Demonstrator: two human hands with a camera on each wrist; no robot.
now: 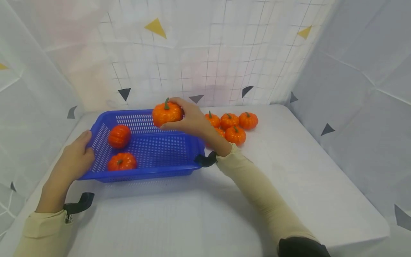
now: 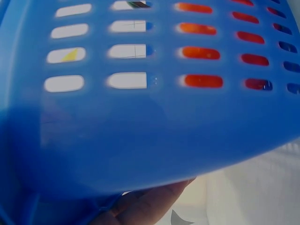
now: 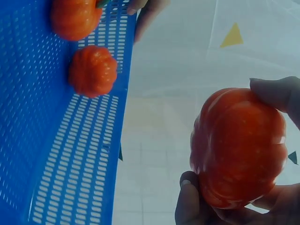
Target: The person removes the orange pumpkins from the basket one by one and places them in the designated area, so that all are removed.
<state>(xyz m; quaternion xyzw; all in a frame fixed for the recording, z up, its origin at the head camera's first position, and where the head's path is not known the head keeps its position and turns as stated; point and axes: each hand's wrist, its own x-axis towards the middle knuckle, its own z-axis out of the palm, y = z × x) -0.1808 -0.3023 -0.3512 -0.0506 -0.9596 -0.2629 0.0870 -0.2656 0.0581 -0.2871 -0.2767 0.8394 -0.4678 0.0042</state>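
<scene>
My right hand (image 1: pixel 189 119) grips a small orange pumpkin (image 1: pixel 167 113) with a green stem, raised over the back of a blue plastic basket (image 1: pixel 160 172). The right wrist view shows thumb and fingers around this pumpkin (image 3: pixel 239 147). At the basket's left end my left hand (image 1: pixel 75 157) grips the rim. Two pumpkins lie in the left part of the basket: one on its side (image 1: pixel 119 136) toward the back, another (image 1: pixel 122 161) by the front wall. In the left wrist view, the slotted basket wall (image 2: pixel 140 131) hides most of the left hand (image 2: pixel 150 204).
Several more pumpkins (image 1: pixel 236 135) stand grouped on the white table (image 1: pixel 289 171) to the right of the basket, partly behind my right forearm. White sheeting with a grid and triangles (image 1: pixel 199 53) hangs behind the table and along both sides.
</scene>
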